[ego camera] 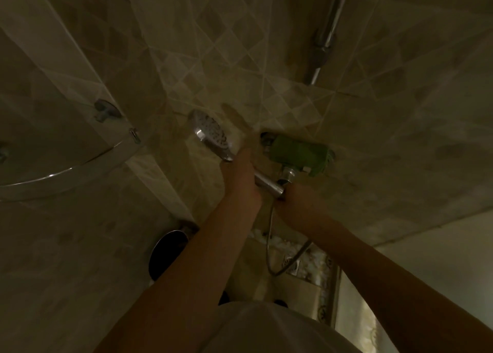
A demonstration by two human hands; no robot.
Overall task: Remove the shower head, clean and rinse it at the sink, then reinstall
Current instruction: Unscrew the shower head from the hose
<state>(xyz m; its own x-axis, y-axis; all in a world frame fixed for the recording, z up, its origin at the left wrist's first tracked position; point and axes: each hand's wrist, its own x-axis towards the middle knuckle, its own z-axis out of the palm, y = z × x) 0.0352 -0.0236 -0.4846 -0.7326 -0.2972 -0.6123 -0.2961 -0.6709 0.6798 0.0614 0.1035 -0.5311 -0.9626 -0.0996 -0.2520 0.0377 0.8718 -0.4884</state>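
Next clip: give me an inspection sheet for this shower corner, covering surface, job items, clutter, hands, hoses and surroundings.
Surface: tiled wall, dim light.
Job items: shower head off the rail, spray face toward the camera; its handle runs down to the hose joint.
Clutter: green cloth draped over the mixer valve.
Hands: left hand grips the handle; right hand holds the handle's lower end at the hose.
Hoses: shower hose loops down below the hands.
Surroundings: chrome riser rail above, glass corner shelf left, floor drain below.
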